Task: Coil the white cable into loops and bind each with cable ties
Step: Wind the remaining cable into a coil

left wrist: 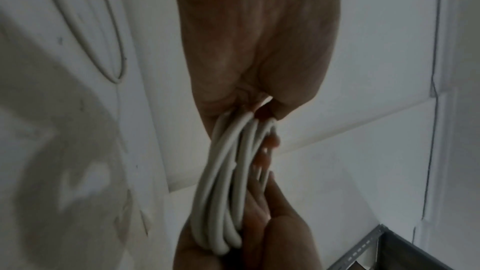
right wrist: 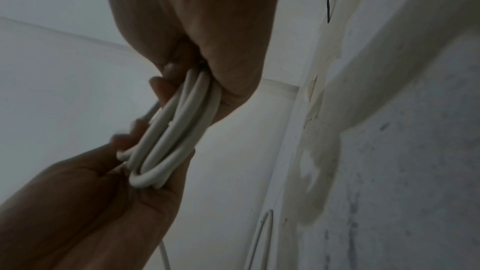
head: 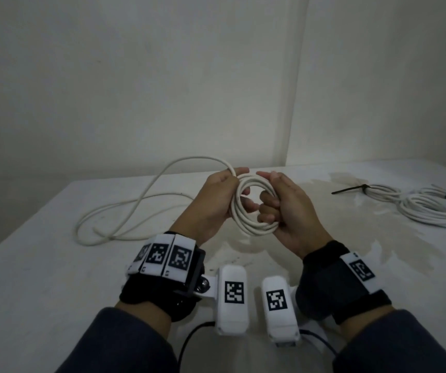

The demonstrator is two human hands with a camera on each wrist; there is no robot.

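Coiling step: the left hand (head: 211, 200) and right hand (head: 287, 211) both grip a white cable coil (head: 251, 208) held above the table (head: 41, 265), its slack tail (head: 125, 208) still lying loose, so further winding probably precedes binding.

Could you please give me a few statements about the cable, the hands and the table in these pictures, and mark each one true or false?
1. Both the left hand and the right hand grip the round coil of white cable. True.
2. The whole white cable is already wound into the coil. False: a loose length of white cable trails from the left hand across the white table.
3. A black cable tie lies on the table to the right of the hands. True.
4. The held coil rests flat on the table. False: it is held up above the table between the hands.
5. The held coil is bound with a tie. False: none shows on it.
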